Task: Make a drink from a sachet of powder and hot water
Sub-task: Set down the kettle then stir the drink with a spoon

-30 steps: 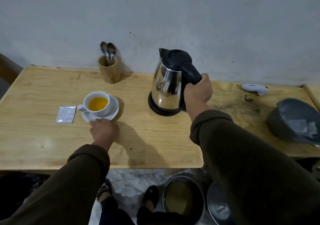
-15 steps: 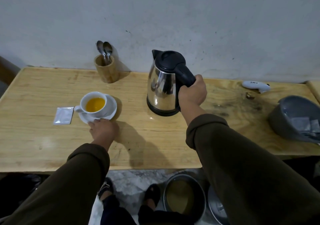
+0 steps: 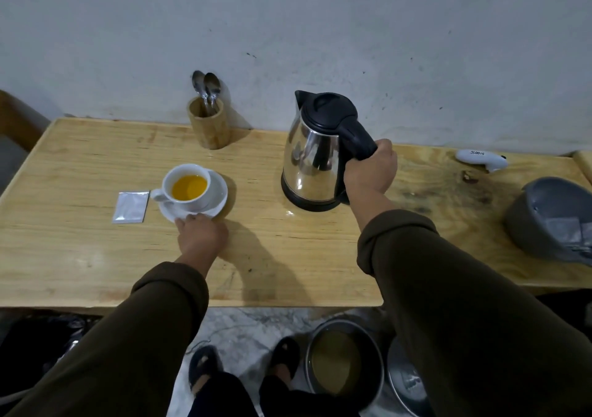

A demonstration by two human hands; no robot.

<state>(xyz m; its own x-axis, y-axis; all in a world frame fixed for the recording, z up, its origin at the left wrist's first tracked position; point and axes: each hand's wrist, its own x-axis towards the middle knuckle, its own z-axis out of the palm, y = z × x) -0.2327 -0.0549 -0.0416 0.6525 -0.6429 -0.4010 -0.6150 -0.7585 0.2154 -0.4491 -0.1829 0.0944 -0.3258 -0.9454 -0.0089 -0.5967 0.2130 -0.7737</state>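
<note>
- The steel kettle (image 3: 315,157), a second ago nearer mid-tabletop, now stands upright toward the back edge; pouring looks finished.
- Right hand (image 3: 370,171) stays clamped on its handle.
- Left hand (image 3: 200,235) steadies the saucer (image 3: 221,192); its grip is hidden.
- The cup (image 3: 187,187) holds orange drink, with the sachet (image 3: 130,207) just beside; stirring likely remains.

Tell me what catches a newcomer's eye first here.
The steel kettle stands upright at the middle of the wooden table, with the right hand closed on its black handle. To its left, a white cup of bright orange drink sits on a saucer, whose near rim the left hand touches. A silver sachet lies flat just left of the cup.
</note>
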